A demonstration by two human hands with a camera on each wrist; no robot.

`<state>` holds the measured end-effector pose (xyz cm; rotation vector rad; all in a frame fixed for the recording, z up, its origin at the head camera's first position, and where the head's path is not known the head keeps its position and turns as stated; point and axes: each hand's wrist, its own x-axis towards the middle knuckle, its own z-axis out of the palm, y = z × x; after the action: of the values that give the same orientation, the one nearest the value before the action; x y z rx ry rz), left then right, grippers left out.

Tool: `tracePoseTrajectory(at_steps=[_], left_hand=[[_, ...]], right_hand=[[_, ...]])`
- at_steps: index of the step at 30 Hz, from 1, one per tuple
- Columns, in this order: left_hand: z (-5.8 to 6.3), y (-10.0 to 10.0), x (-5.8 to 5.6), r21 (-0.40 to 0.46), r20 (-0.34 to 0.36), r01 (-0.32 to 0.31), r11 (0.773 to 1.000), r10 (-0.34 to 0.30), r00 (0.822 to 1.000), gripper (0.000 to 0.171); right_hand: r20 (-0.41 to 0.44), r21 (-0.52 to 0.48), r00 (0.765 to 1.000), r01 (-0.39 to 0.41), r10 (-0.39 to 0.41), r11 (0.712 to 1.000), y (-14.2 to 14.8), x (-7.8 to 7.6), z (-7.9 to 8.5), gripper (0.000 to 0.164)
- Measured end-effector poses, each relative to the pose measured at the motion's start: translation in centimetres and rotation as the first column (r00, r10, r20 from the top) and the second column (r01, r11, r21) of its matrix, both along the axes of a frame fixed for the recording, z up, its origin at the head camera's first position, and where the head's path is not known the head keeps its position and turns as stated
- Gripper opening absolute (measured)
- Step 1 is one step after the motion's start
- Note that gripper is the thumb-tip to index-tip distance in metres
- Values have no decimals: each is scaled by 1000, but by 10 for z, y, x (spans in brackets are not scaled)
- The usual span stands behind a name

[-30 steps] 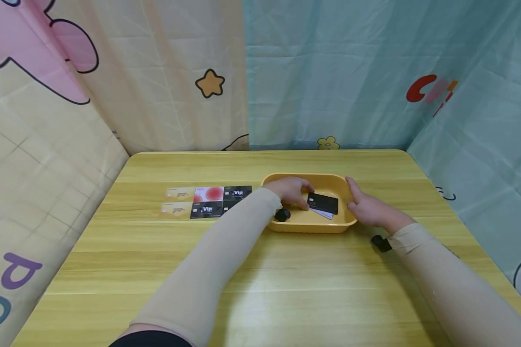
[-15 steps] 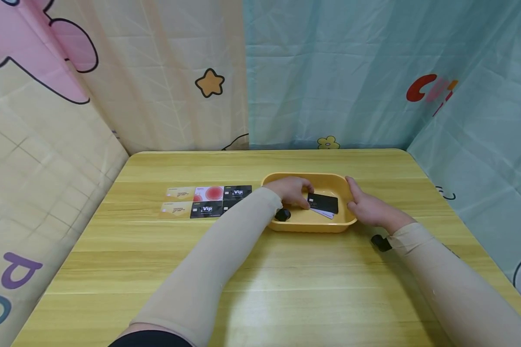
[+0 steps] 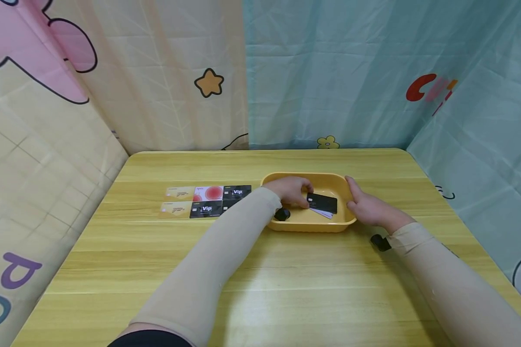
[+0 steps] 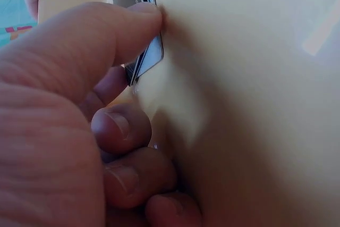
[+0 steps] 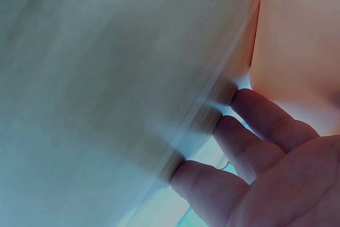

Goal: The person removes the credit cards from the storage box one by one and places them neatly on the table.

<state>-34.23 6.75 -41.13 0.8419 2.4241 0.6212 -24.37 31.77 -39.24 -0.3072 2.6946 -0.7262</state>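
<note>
A small stack of cards (image 3: 322, 203), a black one on top and pale ones fanned out below, lies in a yellow plastic tray (image 3: 308, 227). My left hand (image 3: 290, 189) reaches into the tray and pinches the left edge of the stack; in the left wrist view the thumb and a finger are at the edges of the cards (image 4: 151, 54), with the other fingers curled below. At the tray's right end, my right hand (image 3: 371, 208) holds the rim, one digit hooked over it. In the right wrist view several fingers (image 5: 260, 155) reach down beside the tray's outer wall, tips at the tabletop.
Left of the tray, cards lie in two rows on the wooden table (image 3: 286, 289): yellow cards (image 3: 175, 210), a pink-and-red card (image 3: 208, 193) and black Vip cards (image 3: 206, 209). My left forearm partly covers the rows. Printed curtains (image 3: 330, 72) hang behind the table.
</note>
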Motion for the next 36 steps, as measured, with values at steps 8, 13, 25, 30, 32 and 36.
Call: tracePoseTrajectory(at_steps=[8,13,25,30,32,36], left_hand=[[1,0,1,-5,-13,8,1000,-8,1000,61],[1,0,1,-3,-21,7,1000,-7,1000,61],[2,0,2,5,-27,25,1000,-25,999,55],[3,-1,3,8,-36,31,1000,-30,999,54],[3,-1,3,12,-33,26,1000,-25,999,54],[3,0,4,28,-20,15,999,-14,1000,55]], right_hand=[[1,2,1000,-5,5,1000,0,1,0,76],[-4,4,1000,-4,5,1000,1,0,0,76],[-4,-1,1000,-10,10,1000,1,0,0,76],[0,3,1000,-8,8,1000,1,0,0,76],[2,5,1000,-5,5,1000,1,0,0,76],[6,7,1000,0,0,1000,1,0,0,76]])
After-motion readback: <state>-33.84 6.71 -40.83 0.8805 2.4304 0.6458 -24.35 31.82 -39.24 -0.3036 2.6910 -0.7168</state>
